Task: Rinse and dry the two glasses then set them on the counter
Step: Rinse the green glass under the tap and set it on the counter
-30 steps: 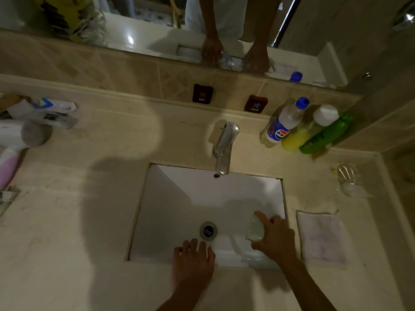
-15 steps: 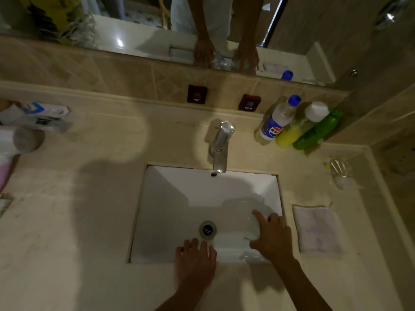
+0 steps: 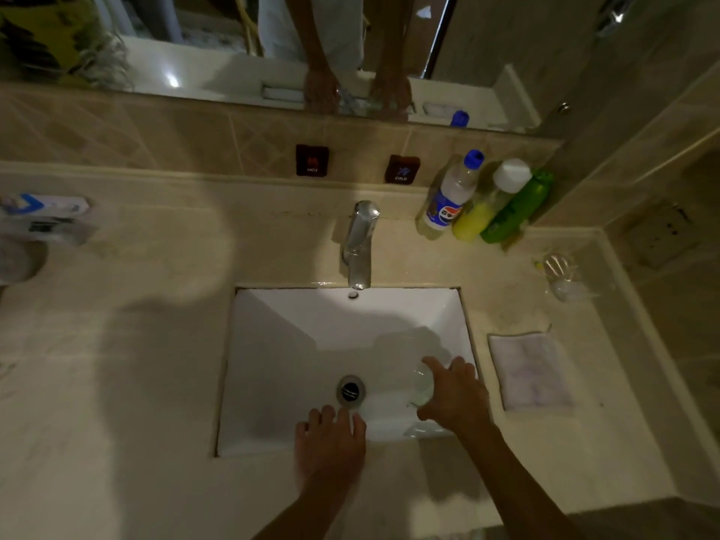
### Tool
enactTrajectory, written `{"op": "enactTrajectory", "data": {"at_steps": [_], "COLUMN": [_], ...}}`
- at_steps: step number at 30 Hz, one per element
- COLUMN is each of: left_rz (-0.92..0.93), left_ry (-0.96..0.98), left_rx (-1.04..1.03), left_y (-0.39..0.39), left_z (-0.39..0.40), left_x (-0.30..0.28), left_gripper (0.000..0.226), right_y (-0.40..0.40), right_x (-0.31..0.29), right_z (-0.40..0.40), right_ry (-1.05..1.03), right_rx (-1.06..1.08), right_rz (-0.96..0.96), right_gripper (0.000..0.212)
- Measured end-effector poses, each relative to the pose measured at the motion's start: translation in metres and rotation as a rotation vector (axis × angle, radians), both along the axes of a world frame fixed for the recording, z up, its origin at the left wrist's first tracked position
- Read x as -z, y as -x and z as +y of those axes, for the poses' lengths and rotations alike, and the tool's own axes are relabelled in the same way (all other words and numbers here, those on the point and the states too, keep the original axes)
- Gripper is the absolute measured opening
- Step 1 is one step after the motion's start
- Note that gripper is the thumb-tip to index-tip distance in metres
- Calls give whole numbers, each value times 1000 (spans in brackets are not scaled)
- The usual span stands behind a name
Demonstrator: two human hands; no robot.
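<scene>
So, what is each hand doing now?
Left hand: open, resting on the sink edge.
Right hand: holding a glass.

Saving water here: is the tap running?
Off, it seems: no stream shows below the faucet spout over the sink.

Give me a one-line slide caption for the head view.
Right hand holds a clear glass over the white sink; left hand rests on its front edge.

Beige bench w/ sunk sink mid; folded cloth at right edge, 3 bottles + clear glass in back right corner, boxes at left edge.
</scene>
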State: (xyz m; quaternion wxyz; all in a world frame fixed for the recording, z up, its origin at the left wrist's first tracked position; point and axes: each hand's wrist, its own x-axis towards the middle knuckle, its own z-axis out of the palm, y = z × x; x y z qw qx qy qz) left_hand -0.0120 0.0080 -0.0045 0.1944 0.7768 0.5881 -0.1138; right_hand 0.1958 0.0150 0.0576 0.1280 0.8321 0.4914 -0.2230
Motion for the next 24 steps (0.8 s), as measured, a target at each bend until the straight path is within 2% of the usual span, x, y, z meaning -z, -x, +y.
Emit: {"op": "enactTrajectory", "data": {"at_steps": [3,7,10,12,16,19,24], "left_rz": [-20,-49,-75,-85,-112,-98,11], "left_ry": [13,-26,-130,-116,-139,-125,-116], "left_rx": [-12,-15,-42,-117,-183,-184,-160], "left_y": [2,0,3,3,-23,-47,-59], "left_z": [-3,0,-2,-2,-9,-16,-17], "left_x": [1,0,9,9,12,11,14], "left_gripper": [42,41,30,32,38,42,43], "right_y": [-5,-27,-46,-58,-87,-109,-162], "right_x": [-4,-3,-5,-7,-9,-12,-20], "right_z": [-9,-17,-19,-25,-34,-34,-9], "right_ry": [-61,-210,-299,-370,-515,-630,-765], "right_rx": [71,396,599,666,688,655,634], "right_rz": [33,397,636,723,748,728,760], "right_gripper": [97,101,91,85,87,71,83]}}
